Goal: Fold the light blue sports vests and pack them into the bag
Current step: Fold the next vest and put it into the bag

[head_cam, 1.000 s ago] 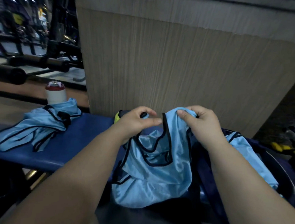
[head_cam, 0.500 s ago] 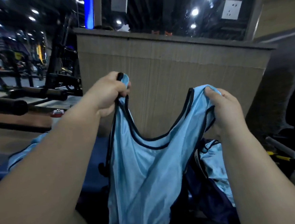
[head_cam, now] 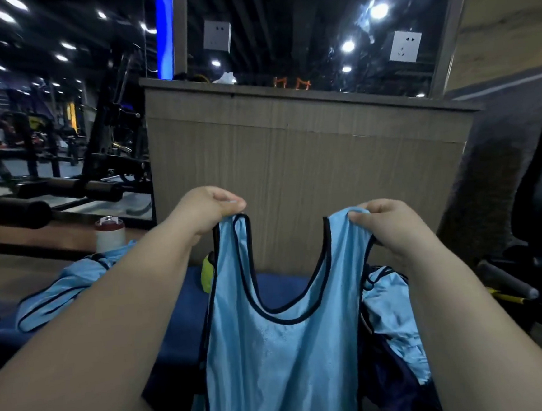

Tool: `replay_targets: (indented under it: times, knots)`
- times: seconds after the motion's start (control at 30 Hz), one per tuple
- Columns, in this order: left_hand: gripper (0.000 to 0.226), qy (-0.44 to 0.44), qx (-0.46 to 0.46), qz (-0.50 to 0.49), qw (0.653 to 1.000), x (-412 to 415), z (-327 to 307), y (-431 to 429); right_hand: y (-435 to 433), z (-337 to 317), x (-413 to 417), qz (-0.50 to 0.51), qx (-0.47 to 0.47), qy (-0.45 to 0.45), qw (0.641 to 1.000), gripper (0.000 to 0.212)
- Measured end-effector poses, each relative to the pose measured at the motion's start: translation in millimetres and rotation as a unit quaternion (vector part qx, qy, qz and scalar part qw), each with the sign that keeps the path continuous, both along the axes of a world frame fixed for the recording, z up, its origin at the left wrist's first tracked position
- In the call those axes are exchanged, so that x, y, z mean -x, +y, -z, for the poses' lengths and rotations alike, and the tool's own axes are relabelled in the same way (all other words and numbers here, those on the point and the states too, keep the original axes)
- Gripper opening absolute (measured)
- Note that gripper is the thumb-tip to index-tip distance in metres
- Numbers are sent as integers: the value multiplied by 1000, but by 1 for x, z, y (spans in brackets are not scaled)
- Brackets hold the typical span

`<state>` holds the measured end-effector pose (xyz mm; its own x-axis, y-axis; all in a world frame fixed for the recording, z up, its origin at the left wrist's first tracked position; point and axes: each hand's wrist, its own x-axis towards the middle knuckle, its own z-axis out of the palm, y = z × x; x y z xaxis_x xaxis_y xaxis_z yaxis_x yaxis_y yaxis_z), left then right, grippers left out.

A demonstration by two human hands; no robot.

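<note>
A light blue sports vest (head_cam: 274,351) with dark trim hangs spread out in front of me, neckline facing up. My left hand (head_cam: 208,210) pinches its left shoulder strap. My right hand (head_cam: 391,225) pinches the right strap at about the same height. Behind the vest at the lower right, the dark blue bag (head_cam: 391,387) holds more light blue vest fabric (head_cam: 391,312). Another crumpled light blue vest (head_cam: 59,293) lies on the blue bench (head_cam: 174,316) to the left.
A wood-grain partition (head_cam: 293,171) stands right behind the bench. A white can with a red top (head_cam: 110,234) sits at the bench's far left. A yellow-green item (head_cam: 207,272) lies by the partition. Gym machines fill the left background; a dark chair (head_cam: 540,184) is at right.
Both hands lifted the vest out of a bunch above the bag and pulled it open by the straps; the hands now hold it level and flat. My view tilted up.
</note>
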<state>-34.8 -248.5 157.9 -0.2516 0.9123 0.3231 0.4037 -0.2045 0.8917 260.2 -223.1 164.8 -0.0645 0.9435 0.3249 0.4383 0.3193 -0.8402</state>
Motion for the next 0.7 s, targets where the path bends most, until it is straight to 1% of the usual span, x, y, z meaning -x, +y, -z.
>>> replay_targets:
  times: [0.07, 0.17, 0.27, 0.33, 0.4, 0.47, 0.53, 0.63, 0.67, 0.7]
  knots:
    - [13, 43, 26, -20, 999, 3, 5, 3, 6, 1, -5, 3, 15, -38, 999, 10]
    - [17, 85, 41, -36, 995, 3, 7, 8, 14, 4, -9, -2, 38, -83, 996, 21]
    - [15, 140, 45, -37, 988, 1, 5, 13, 20, 9, -10, -2, 71, -77, 995, 29]
    - [11, 198, 53, -31, 978, -4, 2, 15, 23, 11, -8, 9, 54, -74, 996, 25]
    - [14, 250, 54, -23, 966, -10, 0, 18, 23, 11, -6, 9, 23, -71, 997, 16]
    - [17, 290, 72, -4, 954, -15, -3, 20, 22, 12, -6, -7, -2, -70, 997, 14]
    - [17, 288, 108, 39, 951, -16, -4, 19, 23, 13, -8, -29, -13, -76, 997, 13]
    - [21, 192, 147, 107, 964, -11, -7, 13, 24, 13, -13, -66, -2, -62, 996, 22]
    - [26, 187, 163, 116, 962, -8, -7, 11, 23, 13, -16, -76, 4, -53, 996, 24]
    - [31, 202, 177, 117, 956, -5, -8, 10, 23, 14, -19, -85, 9, -48, 995, 26]
